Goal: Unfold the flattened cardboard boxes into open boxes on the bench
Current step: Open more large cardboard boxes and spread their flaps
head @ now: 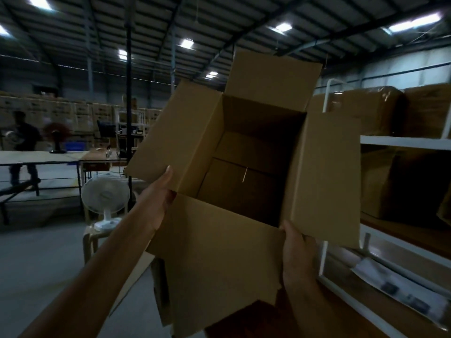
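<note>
Cardboard box (244, 167) fills the centre of the frame, held up in the air and tilted, its mouth toward the camera, four flaps (327, 176) splayed outward and the bottom looking closed. The left hand (158, 198) holds it at the left corner where two flaps meet, thumb laid along the flap and fingers hidden behind it. The right hand (296, 254) grips the lower right corner, thumb on the rim, fingers out of sight behind the wall.

It is probably light for its bulk and stiff along the creases, but the walls would bow if squeezed mid-panel, and the loose flaps will likely swing and catch. The corners and fold lines, where both hands are now, look like the best hold. The plain cardboard looks dry, so slipping seems unlikely.

At the right of the frame a white shelf rack (402, 142) with wrapped bundles (380, 111) stands near the right flap. That side looks tight. A white fan (105, 198) sits at lower left. Open floor lies toward the left, with a long table (41, 156) further back at mid-left.
</note>
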A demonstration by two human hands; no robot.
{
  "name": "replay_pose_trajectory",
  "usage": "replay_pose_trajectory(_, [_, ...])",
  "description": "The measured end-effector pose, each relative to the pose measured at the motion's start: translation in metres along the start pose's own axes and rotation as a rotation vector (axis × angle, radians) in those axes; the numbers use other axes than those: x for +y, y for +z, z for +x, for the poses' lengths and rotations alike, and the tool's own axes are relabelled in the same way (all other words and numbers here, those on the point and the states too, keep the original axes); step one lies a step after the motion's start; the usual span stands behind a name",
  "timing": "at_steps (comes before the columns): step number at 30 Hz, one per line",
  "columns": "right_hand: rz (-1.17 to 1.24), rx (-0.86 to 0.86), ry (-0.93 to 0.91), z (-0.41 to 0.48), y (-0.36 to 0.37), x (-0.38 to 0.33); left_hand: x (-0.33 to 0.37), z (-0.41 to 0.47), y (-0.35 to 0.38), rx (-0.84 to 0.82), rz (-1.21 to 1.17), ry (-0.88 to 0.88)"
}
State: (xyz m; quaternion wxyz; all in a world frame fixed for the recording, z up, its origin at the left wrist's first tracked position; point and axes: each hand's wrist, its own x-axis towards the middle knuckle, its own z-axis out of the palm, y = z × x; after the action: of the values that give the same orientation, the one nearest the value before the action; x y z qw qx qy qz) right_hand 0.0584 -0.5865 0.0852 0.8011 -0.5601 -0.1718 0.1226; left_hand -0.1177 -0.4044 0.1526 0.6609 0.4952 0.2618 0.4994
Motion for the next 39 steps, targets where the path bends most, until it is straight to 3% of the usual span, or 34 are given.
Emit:
replay_pose_trajectory(6, [0.044,0.068,-0.019,0.011,0.086,0.017,0.013,0.091,-0.043,-0.129,0.003,-0.003])
replay_pose_trajectory(15, [0.153,0.192,-0.055,0.054,0.190,0.056,0.021,0.222,-0.083,-0.196,-0.014,-0.004])
replay_pose_trajectory(19, [0.139,0.163,-0.057,0.085,0.222,0.077,0.008,0.277,-0.085,-0.196,-0.051,-0.055])
replay_pose_trajectory(24, [0.003,0.056,-0.125,0.121,0.251,0.101,-0.020,0.348,-0.092,-0.195,0.015,-0.067])
replay_pose_trajectory(33, [-0.255,0.082,-0.024,0.142,0.275,0.120,-0.068,0.425,-0.078,-0.296,0.118,-0.214])
replay_pose_trajectory(36, [-0.337,0.127,-0.017,0.138,0.286,0.120,-0.074,0.441,-0.076,-0.372,0.105,-0.184])
replay_pose_trajectory(39, [-0.398,0.233,-0.021,0.136,0.306,0.122,-0.073,0.458,-0.080,-0.483,0.246,-0.023])
